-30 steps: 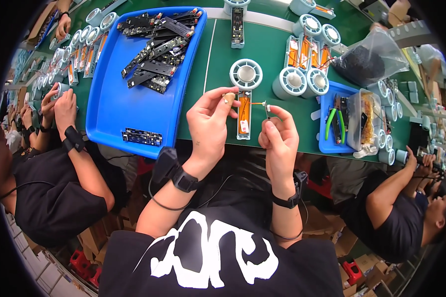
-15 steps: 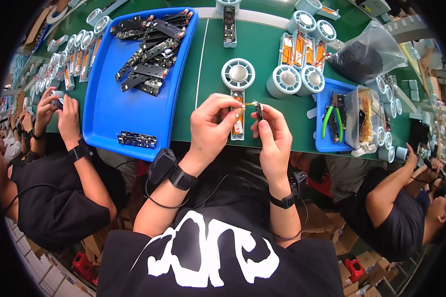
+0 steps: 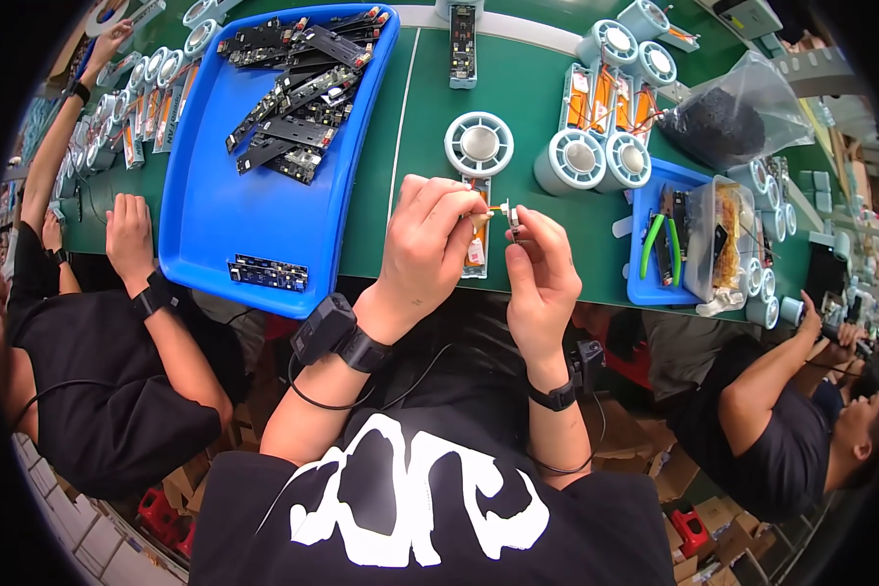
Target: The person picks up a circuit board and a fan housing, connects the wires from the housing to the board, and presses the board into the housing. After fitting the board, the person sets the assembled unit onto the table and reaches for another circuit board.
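Close together over the near edge of the green table, both my hands are closed in pinches. The fingertips of my left hand point(image 3: 425, 239) grip a thin orange-yellow wire lead point(image 3: 496, 209). My right hand point(image 3: 542, 269) holds a small circuit board point(image 3: 515, 221) by its sides, its white connector end up against the lead. Most of the board is hidden by fingers. Just behind and below my hands lies a light-blue fan housing point(image 3: 480, 144) with a round grille; its open handle holds an orange battery pack point(image 3: 477, 251), partly covered by my left hand.
A blue tray point(image 3: 249, 220) with piled black circuit boards point(image 3: 298, 107) stands left. More fan housings point(image 3: 570, 160) stand right, near a plastic bag point(image 3: 737, 112) and a smaller blue tray point(image 3: 645, 288) with green-handled pliers point(image 3: 659, 249). Co-workers sit on both sides.
The board in my right hand has turned, showing its white connector end. My left fingers have shifted slightly. The left co-worker has stretched one arm to the far side and lowered the other hand.
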Motion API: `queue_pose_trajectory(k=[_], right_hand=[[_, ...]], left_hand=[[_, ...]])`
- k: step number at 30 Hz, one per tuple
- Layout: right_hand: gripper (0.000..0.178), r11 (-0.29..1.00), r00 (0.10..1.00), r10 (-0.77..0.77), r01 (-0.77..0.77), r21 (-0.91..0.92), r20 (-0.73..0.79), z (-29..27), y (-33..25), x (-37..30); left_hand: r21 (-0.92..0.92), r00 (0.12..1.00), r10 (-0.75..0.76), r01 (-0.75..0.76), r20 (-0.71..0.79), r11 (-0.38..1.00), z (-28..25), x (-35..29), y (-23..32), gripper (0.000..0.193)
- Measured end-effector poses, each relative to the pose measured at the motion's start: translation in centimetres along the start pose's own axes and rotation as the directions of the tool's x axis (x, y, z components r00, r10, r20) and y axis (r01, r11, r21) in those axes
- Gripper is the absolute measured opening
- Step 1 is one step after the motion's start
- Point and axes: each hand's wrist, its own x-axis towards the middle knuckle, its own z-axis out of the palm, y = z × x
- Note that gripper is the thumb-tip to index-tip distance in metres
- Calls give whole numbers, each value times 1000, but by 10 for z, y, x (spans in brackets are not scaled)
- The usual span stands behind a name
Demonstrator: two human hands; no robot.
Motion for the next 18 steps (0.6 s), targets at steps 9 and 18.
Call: queue_pose_trajectory(k=[9,18], right_hand=[[33,990,990,-138,138,-21,-3,-4,4,8],[35,987,987,-157,158,-20,8,-7,4,6]], left_hand=[[-103,996,-79,84,50,991,-6,5,4,17],[-103,985,-113,127,131,987,-13,10,6,14]])
